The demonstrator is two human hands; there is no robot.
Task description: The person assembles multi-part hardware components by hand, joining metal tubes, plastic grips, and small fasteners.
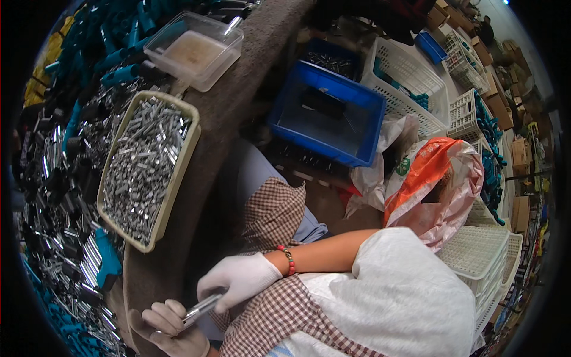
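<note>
My left hand (172,327) and my right hand (242,278), both in pale gloves, meet low in the view. Between them a shiny, silvery metal tube (201,310) slants, gripped by the fingers of both; its ends are partly hidden in the gloves. A red beaded bracelet (286,259) circles my right wrist. Beyond the hands, a cream tub (191,143) full of small silvery metal pieces (143,172) sits at the bench edge (205,137). A teal-handled tool part (107,262) lies on the heap left of the tub.
A clear plastic box (205,77) stands past the tub. Teal and black handles (119,74) and metal rods heap along the left. To the right are a blue crate (366,134), white baskets (437,98), an orange-and-white sack (413,190) and stacked crates (479,256).
</note>
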